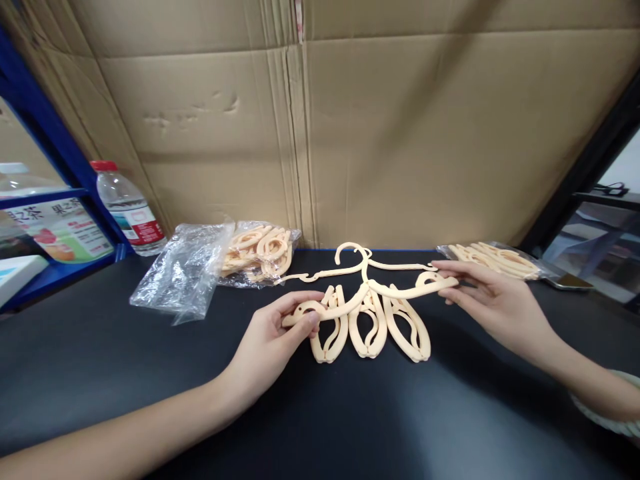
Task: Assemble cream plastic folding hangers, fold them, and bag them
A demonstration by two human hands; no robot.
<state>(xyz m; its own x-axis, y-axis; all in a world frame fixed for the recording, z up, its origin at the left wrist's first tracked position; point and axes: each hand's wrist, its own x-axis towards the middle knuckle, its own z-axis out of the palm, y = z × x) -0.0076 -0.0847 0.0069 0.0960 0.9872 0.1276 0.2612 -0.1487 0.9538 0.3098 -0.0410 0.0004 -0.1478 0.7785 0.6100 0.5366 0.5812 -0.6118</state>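
Both hands held one unfolded peach plastic hanger (pixel 370 291) just above the black desk (pixel 125 373), in front of the cardboard wall (pixel 400 133). Left hand (pixel 273 340) pinched the hanger's left arm tip between thumb and fingers, grip closed on it. Right hand (pixel 493 303) held the right arm tip the same way, fingers stretched along it, grip closed on it too.

Under the held hanger lay three folded hangers (pixel 370 327) side by side on the desk, and a second unfolded hanger (pixel 350 263) lay flat just behind, its hook pointing at the wall.

To handle it well, I'd judge: keep both pinches out at the tips, keep the arms level, don't twist, since the centre hinge looks thin and could pop. Lift clear of the folded ones so nothing snags.

Left of centre sat a bag of hangers (pixel 257 253) and an empty crumpled bag (pixel 183 273); another packed bag (pixel 500 260) sat at right. Water bottle (pixel 127 207) stood far left.
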